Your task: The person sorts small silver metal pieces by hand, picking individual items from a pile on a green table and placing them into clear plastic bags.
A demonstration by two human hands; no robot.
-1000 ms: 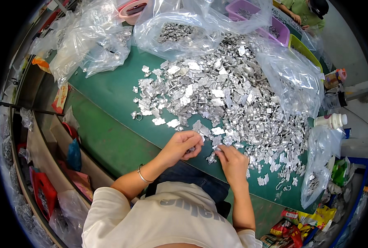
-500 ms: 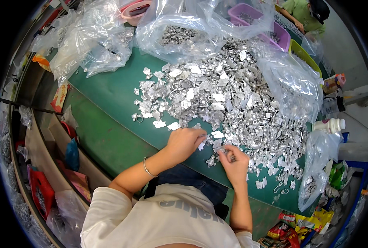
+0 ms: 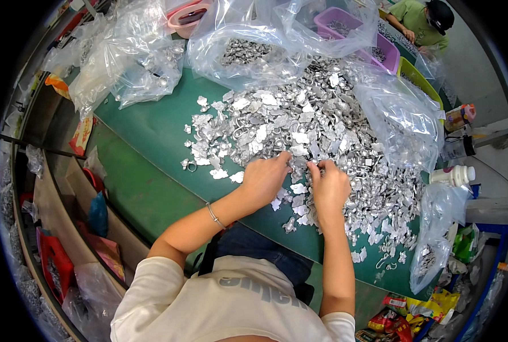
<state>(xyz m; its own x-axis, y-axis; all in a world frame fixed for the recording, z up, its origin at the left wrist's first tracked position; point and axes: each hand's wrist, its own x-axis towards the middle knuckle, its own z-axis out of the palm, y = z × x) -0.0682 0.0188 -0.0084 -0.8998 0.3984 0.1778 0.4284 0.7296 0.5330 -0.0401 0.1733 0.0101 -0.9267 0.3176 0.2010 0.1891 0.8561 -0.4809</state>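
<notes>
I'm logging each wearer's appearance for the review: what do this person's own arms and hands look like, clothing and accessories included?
The left hand and right hand are ungloved. A thin silver-coloured bracelet circles the left wrist; none shows on the right. Both forearms are uncovered below the short, loose off-white sleeves.

Silvery metal pieces [image 3: 334, 134] before you: some faces bright, others dull grey. Desk [image 3: 140, 128]: smooth, low sheen. Bags [image 3: 402, 117]: clear plastic film, glossy, crinkled. Your shirt [image 3: 208, 308]: matt cloth. Your bracelet [image 3: 213, 215]: shiny metal. Your trousers [image 3: 251, 248]: matt cloth. Bottle [image 3: 452, 175]: smooth white plastic.
</notes>
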